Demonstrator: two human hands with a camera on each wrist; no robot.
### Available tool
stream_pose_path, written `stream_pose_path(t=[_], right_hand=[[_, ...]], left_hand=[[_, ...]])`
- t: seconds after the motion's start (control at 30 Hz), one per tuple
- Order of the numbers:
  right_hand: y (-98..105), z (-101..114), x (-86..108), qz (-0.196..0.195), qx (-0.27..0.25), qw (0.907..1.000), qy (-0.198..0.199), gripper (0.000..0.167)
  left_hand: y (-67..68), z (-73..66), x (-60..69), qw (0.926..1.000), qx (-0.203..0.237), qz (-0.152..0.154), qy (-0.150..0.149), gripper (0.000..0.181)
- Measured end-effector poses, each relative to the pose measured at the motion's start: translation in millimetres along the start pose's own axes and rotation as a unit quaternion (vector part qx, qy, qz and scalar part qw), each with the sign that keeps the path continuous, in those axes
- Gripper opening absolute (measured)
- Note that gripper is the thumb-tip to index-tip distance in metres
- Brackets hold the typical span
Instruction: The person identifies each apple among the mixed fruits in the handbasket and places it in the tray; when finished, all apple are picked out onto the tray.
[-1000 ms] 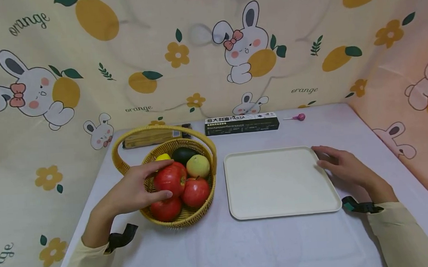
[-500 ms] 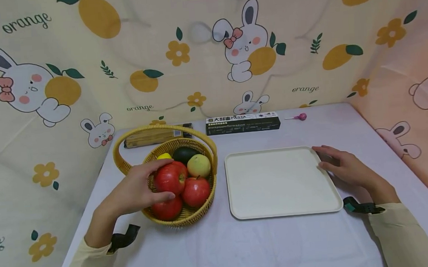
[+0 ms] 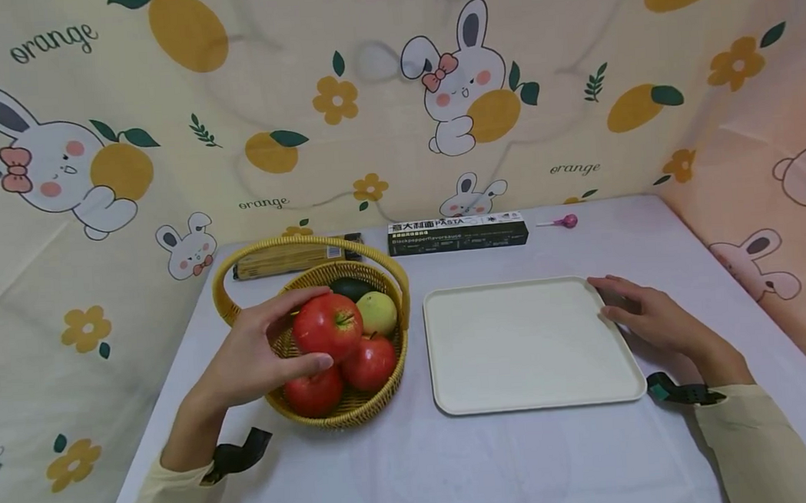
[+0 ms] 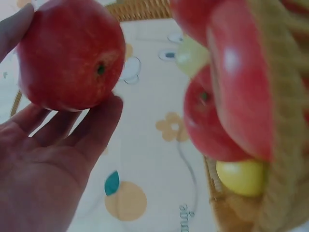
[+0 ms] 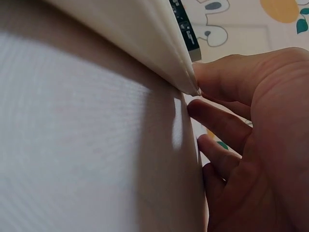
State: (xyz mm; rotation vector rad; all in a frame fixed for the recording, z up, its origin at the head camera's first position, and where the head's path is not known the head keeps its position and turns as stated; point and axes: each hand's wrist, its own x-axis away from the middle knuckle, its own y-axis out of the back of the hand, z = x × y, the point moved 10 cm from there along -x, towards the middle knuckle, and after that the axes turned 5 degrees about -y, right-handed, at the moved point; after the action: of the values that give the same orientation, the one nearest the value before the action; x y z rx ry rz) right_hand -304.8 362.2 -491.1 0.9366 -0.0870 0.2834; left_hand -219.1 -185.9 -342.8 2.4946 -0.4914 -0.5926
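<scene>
Apple [image 3: 327, 327]: hung over the basket [image 3: 347, 419], apart from the other apples [image 3: 368, 364]. Had a narrow gap between basket and tray [image 3: 533, 343]. Was gripped by the left hand [image 3: 255, 353], thumb and fingers curved round. Touched the tray's right edge with the right hand [image 3: 657, 320], fingers relaxed.

The apple [image 3: 328, 329], red and round with a yellowish dimple around its stem facing up, is held over the basket [image 3: 347, 419] between the thumb and fingers of the left hand [image 3: 260, 352]. The tray [image 3: 533, 343], white, rectangular and low-rimmed, lies flat just right of the basket, the right hand [image 3: 652, 317] at its edge farther from the basket.
</scene>
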Motion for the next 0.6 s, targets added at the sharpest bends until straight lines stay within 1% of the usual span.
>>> stream_pose_path(t=[0.1,0.27,0.33,0.47,0.6], right_hand=[[-1.2,-0.1,-0.2,0.001,-0.003,1.0,-0.001,0.074],[-1.3,-0.1,-0.4,-0.001,-0.005,1.0,0.003,0.073],[-1.2,-0.1,-0.2,-0.002,-0.006,1.0,0.005,0.073],[-1.3,-1.0,-0.5,-0.003,-0.011,0.9999,0.007,0.072],[-2.0,-2.4,-0.6,-0.006,-0.015,0.9998,0.012,0.071]], left_hand=[[-4.5,-10.7,-2.5,0.9994,0.031,-0.005,-0.013,0.077],[-17.7,-29.8,-6.8,0.998,0.053,0.002,-0.035,0.076],[-24.4,-37.2,-9.3,0.9971,0.062,0.007,-0.043,0.077],[-39.8,-48.4,-16.8,0.9961,0.067,0.018,-0.054,0.077],[-57.7,-54.3,-24.7,0.995,0.078,0.029,-0.054,0.077]])
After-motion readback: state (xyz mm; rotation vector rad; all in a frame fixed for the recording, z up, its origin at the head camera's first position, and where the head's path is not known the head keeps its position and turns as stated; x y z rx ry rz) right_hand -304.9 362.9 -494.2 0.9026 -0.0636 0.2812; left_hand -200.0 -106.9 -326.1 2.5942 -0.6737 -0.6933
